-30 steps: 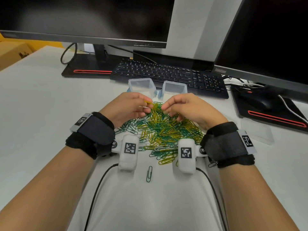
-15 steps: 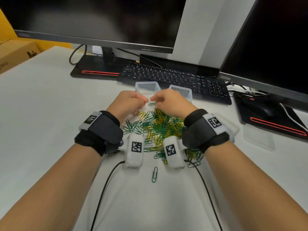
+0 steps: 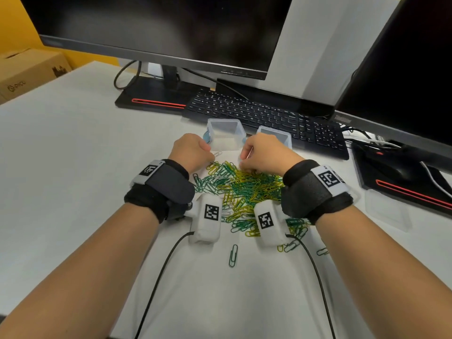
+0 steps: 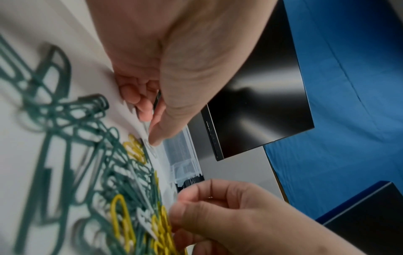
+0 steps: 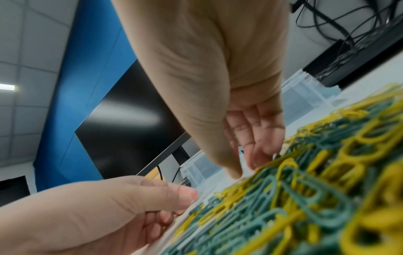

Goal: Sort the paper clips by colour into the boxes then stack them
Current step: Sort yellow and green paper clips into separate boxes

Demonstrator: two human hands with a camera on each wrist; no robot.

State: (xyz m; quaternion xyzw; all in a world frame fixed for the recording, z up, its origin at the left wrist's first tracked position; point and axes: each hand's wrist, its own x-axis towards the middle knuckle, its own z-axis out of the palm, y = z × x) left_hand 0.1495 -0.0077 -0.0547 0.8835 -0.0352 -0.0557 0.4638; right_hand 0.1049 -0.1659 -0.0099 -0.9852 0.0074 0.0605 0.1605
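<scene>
A heap of green, yellow and white paper clips lies on the white desk. Two clear boxes stand just behind it, one on the left and one on the right. My left hand is at the heap's far left edge, and its thumb and forefinger pinch a white clip, seen close in the left wrist view. My right hand reaches down to the heap's far edge. Its thumb and fingertips touch the clips; whether they pinch one is hidden.
A black keyboard runs right behind the boxes, with two monitors above it. A mouse and a clear lid lie to the right. A lone green clip and a few strays sit nearer me. Wrist cables trail toward the desk's front.
Both hands met in front of the boxes, then drew apart and dropped to the heap's far edge. My left hand now has a white clip.
</scene>
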